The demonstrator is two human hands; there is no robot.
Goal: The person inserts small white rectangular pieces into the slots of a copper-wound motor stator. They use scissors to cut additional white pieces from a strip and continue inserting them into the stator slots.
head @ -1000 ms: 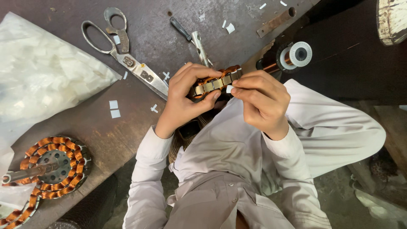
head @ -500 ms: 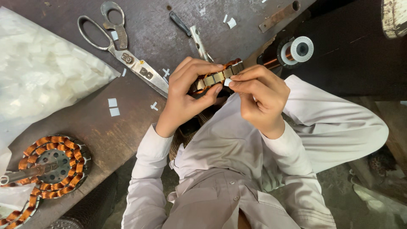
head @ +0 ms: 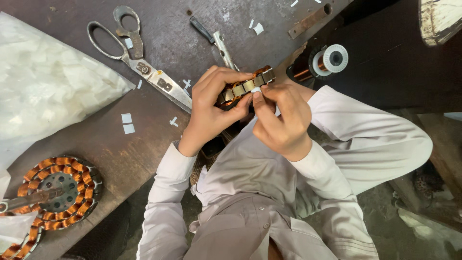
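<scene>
closest to the person, both pale sleeves rise from the lap and meet just over the edge of the dark surface. the left hand has its grip closed around a small motor stator, a ring of metal segments with copper winding showing between them; the fingers curl over the top and the thumb presses from below. the right hand is pinched shut beside it, thumb and forefinger nipping a small white slip of paper right against the stator's rim. the stator sits between the two hands, held off the surface, slightly tilted.

to the left, on the surface's near corner, lies a larger wound stator with orange coils. small white paper bits are scattered in the middle. further on lie big scissors, blades pointing toward the hands, and a clear plastic bag of white pieces at the far left. a slim black-handled tool lies just beyond the hands, and a spool of copper wire sits off to the right.
</scene>
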